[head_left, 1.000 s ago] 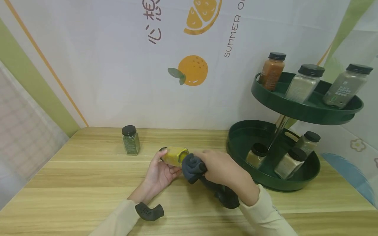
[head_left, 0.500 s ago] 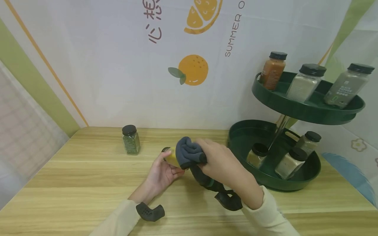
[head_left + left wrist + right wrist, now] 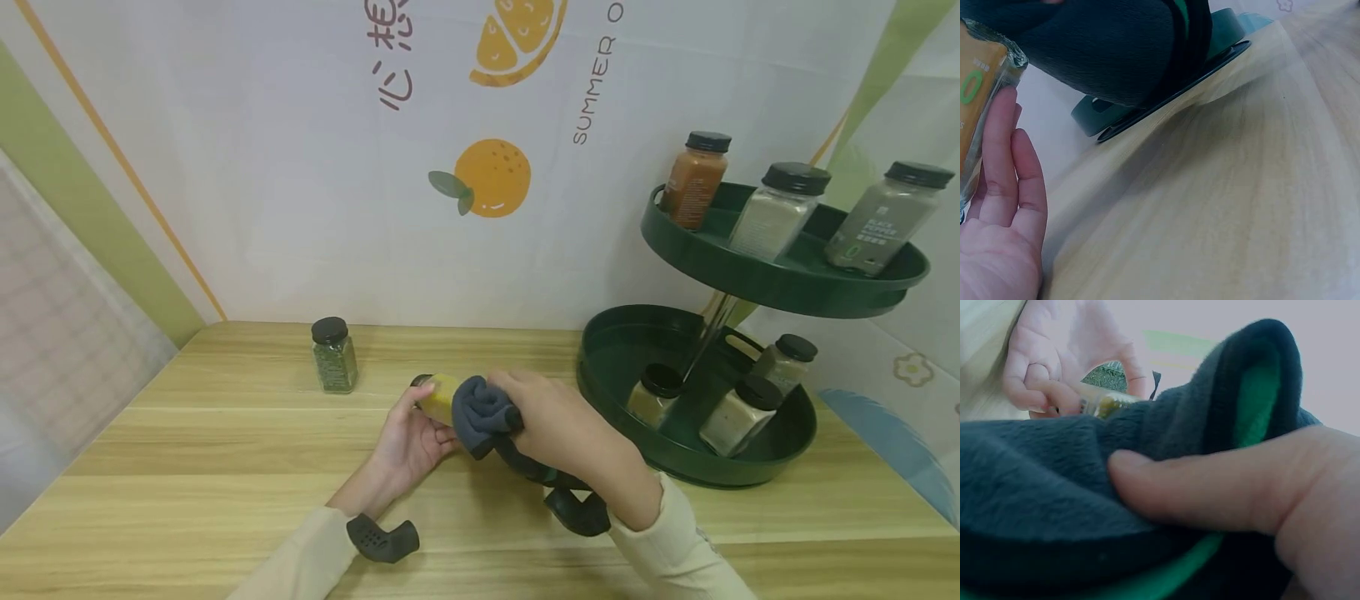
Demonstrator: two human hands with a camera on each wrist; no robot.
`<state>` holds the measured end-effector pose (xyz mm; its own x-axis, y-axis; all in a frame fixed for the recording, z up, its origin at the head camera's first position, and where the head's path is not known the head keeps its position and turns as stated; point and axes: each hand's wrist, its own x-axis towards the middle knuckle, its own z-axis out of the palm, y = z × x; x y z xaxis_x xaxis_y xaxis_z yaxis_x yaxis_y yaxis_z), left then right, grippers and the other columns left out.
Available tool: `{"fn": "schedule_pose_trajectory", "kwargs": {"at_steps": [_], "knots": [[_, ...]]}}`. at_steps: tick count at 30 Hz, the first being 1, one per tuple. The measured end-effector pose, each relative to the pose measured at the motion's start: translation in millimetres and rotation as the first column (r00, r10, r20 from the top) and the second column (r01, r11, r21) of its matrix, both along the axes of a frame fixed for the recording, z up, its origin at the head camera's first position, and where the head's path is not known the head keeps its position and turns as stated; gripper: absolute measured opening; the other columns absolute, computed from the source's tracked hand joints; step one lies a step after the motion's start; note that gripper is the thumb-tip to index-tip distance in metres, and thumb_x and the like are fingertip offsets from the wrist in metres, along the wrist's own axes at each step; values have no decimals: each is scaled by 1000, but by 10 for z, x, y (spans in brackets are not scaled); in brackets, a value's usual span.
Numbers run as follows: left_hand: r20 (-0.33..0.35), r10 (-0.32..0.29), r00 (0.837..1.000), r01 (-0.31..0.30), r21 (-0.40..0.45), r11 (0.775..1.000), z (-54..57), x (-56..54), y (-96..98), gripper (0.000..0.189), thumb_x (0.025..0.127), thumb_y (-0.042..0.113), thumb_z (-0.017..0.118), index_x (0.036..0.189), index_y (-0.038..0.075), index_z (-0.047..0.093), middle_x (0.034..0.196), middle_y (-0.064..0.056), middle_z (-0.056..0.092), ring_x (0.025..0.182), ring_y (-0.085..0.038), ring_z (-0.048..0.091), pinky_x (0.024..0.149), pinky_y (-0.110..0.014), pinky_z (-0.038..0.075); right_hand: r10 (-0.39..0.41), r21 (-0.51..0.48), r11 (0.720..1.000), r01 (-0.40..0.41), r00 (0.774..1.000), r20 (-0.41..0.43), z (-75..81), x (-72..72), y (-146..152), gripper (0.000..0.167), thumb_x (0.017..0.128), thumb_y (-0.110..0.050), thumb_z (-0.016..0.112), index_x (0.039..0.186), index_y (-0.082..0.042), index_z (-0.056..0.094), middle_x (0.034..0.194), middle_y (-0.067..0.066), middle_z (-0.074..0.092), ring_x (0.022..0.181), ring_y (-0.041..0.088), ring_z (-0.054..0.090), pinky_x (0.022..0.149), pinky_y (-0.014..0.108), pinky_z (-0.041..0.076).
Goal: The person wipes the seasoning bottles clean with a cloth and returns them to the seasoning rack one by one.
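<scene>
In the head view my left hand holds a yellow spice jar on its side above the table, with its black lid toward the left. My right hand grips a bunched dark grey-blue cloth with black edging, held against the jar's right end and hiding it. Green trim shows on the cloth in the right wrist view, with the thumb pressing into its folds. From the left wrist, the jar rests along the fingers, and the cloth hangs beside it.
A jar of green herbs stands at the back left of the wooden table. On the right, a two-tier dark green rack bears several black-lidded spice jars. A printed curtain hangs behind the table.
The cloth has moved up and left over the jar's right end, then back down a little, covering what showed there a second ago. The left hand stays nearly still.
</scene>
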<state>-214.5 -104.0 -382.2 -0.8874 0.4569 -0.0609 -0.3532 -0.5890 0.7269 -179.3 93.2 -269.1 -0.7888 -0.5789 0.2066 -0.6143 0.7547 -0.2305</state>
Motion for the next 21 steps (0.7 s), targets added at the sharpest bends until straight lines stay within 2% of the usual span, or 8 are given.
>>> {"fn": "schedule_pose_trajectory", "kwargs": {"at_steps": [10,16,19,21], "knots": [[3,1,1000,-1,27,1000,1,-2,-16,40,94,41,28,115,8,38,88,0,63,78,-11,63,80,-25,48,3,105,995,-6,1000,29,-63,-61,61,39,66,11,68,85,-19,52,76,-6,55,67,14,47,65,29,40],[-16,-10,1000,10,9,1000,-4,-7,-25,42,94,40,27,118,7,35,92,-1,66,84,-12,66,84,-26,48,-87,194,978,72,994,70,17,-15,99,34,68,8,71,85,-18,56,78,-5,56,69,14,48,66,31,43],[-31,-16,999,16,-1,1000,-6,-10,-23,40,95,38,26,117,8,37,92,-1,66,85,-13,66,85,-27,48,-136,182,976,119,987,82,89,8,118,34,70,5,70,89,-19,57,81,-7,58,68,14,49,64,32,43],[-42,-19,999,19,-4,1000,-4,-12,-17,37,95,36,25,115,9,41,91,0,65,84,-13,65,86,-28,48,-150,125,982,139,985,81,128,20,116,34,71,4,70,91,-20,56,81,-7,58,68,14,50,63,31,43]]}}
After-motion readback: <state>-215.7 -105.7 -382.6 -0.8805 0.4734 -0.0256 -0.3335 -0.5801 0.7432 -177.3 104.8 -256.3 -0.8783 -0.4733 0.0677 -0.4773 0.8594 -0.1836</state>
